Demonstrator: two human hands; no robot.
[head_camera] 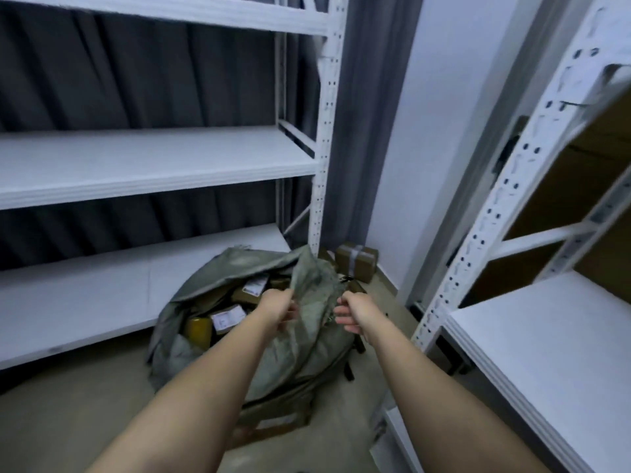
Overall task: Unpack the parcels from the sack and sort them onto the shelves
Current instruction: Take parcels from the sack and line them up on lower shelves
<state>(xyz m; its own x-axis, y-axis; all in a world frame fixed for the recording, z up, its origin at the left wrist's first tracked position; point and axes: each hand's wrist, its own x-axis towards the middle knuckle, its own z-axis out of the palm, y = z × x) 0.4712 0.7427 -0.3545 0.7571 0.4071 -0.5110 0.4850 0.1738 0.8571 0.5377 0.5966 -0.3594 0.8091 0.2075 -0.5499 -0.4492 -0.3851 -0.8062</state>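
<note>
A person bends over a grey-green sack (300, 339) on the floor (68, 421) of a storeroom, both bare arms stretched toward its gaping mouth. The left hand (278, 307) has its grip closed around a raised fold of the sack's fabric, the fingers curled into the cloth. The right hand (351, 310) sits just beside the same fold with its fingers bent inward; whether that grip has hold of the cloth or only touches it cannot be told from here.

Inside the open mouth lie brown parcels (239, 302), some with white shipping labels, and a yellow packet (198, 331) toward the sack's left side. The sack rests against the front edge of the lowest board of the white metal shelves (153, 162) on the left, near their right-hand upright. One taped cardboard box (356, 261) stands on the floor beyond the sack, in the corner by the wall (444, 97), and another brown box (273, 421) lies partly under the sack's near side.

A second white rack (546, 353) stands to the right, its lower board close to the right forearm. A dark curtain (136, 73) hangs behind the left shelves.
</note>
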